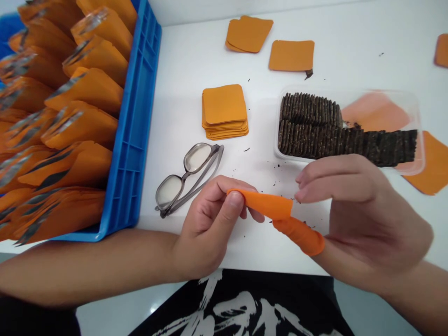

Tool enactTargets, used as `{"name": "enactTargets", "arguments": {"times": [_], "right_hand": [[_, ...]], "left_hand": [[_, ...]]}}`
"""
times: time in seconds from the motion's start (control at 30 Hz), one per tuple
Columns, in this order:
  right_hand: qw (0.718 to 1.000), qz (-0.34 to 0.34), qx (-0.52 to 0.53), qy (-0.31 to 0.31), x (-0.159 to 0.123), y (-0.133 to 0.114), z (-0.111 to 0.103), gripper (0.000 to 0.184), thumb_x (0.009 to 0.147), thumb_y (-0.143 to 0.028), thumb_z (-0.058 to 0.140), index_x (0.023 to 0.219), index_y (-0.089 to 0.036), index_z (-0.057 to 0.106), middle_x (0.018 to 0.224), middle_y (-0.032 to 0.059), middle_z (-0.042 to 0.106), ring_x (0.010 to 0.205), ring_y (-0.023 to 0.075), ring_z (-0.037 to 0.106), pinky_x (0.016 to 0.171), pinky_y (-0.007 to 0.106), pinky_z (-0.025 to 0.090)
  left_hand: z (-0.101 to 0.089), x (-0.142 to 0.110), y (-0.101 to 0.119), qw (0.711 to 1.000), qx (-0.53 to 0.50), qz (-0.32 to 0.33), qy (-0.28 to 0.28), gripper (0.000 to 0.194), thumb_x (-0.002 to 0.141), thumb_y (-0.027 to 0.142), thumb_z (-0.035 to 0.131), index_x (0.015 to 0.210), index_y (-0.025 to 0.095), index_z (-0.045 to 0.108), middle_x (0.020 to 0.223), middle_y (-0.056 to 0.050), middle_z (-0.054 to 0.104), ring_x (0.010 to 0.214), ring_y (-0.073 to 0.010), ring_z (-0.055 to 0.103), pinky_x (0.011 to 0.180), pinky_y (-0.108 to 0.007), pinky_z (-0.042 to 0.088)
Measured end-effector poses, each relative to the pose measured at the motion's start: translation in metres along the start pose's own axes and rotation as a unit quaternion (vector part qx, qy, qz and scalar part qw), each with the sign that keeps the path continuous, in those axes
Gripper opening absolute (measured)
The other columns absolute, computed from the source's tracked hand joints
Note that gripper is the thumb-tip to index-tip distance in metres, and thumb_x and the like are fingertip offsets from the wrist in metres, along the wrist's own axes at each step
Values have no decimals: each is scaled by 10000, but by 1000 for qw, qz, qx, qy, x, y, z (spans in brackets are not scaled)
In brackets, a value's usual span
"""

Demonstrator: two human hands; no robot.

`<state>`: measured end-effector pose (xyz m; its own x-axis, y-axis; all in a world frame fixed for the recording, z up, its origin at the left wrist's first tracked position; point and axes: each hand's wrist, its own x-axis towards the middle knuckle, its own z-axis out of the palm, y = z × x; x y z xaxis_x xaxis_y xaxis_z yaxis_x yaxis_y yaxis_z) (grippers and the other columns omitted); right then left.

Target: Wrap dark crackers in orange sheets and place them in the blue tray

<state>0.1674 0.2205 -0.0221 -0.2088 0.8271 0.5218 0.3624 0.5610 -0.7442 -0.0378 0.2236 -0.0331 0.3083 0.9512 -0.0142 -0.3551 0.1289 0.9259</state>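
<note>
Between the thumb and index finger of my left hand [213,224] is a small orange pouch [268,204], seen nearly edge-on, its wider end pointing right. My right hand [364,210] has its fingers apart, and an orange finger cot [301,235] covers the thumb. That thumb's tip is at the underside of the pouch's right end; whether it presses there I cannot tell. Just beyond the right fingers, a clear plastic tub [422,158] holds two rows of thin dark brown slices [315,135]. A neat stack of orange pouches [226,105] lies beyond my left hand.
A blue crate [135,121] at left is filled with larger orange pouches [80,121]. Glasses [182,177] lie near my left hand. More orange pouches [250,33] are at the back, one flat pouch [291,55] beside them. Dark crumbs dot the white table [175,102].
</note>
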Motion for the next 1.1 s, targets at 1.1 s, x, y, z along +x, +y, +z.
{"name": "enactTargets", "arguments": {"times": [1.1], "right_hand": [[999,17,-38,-15,3,1,-4,350,886,-26,657,1161,-228,734,946,52,701,827,172,664,653,334,538]], "left_hand": [[-2,0,2,999,45,-10,-3,240,1092,324,540,931,202,669,814,-25,680,776,-128,608,751,-226,522]]}}
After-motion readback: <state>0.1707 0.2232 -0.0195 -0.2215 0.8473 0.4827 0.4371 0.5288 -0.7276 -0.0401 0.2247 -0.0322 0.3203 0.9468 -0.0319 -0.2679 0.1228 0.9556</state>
